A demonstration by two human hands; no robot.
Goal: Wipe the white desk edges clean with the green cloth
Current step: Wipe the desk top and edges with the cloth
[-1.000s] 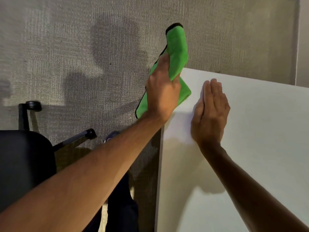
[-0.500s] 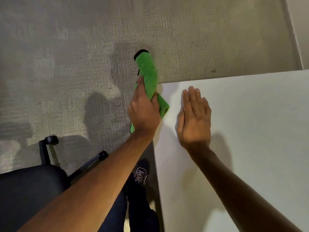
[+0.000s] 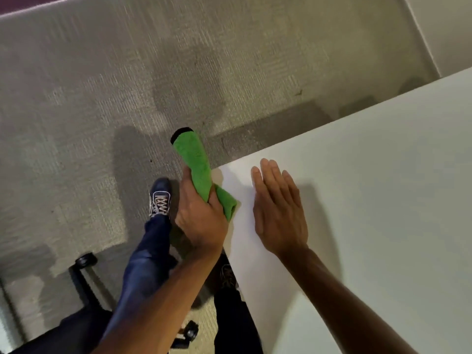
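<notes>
The white desk fills the right side of the head view, with its near-left corner in the middle. My left hand is shut on the green cloth, a rolled cloth with a black hem. It presses the cloth against the desk's left edge just below the corner; one end sticks up past the corner and another fold lies on the desktop. My right hand rests flat on the desktop with its fingers together, a short way right of the cloth.
Grey carpet lies left of and beyond the desk. My legs in dark trousers and a dark lace-up shoe stand beside the desk's left edge. A black office chair base with castors sits at the lower left.
The view has swung, so the desk corner now sits lower in the frame. My left hand has slid the cloth back along the left edge toward me. My right hand stays flat on the desktop.
</notes>
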